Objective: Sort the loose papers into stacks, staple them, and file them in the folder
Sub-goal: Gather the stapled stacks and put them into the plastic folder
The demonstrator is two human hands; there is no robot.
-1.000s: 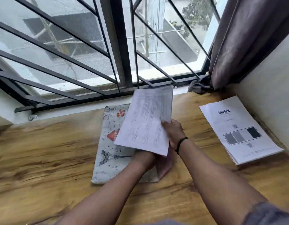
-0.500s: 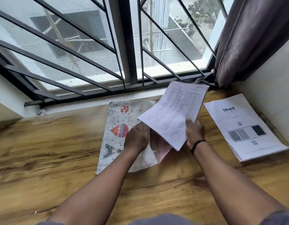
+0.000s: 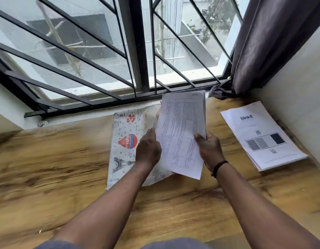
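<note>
Holding printed papers [image 3: 181, 133] upright over patterned folder [image 3: 126, 141] on wooden table [image 3: 65, 168]: right hand [image 3: 210, 150] pinching right edge, left hand [image 3: 148, 150] at left edge, grip unclear. Second stack [image 3: 261, 135] lying well right.

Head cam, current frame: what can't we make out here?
- Printed sheets: text too small and blurred to read.
- Left hand: fingertips hidden behind the sheets.
- Patterned folder: right part covered by the sheets and left hand; whether it is open cannot be told.
- Blinkit stack: small print unreadable.
- Stapler: none in view.
</note>
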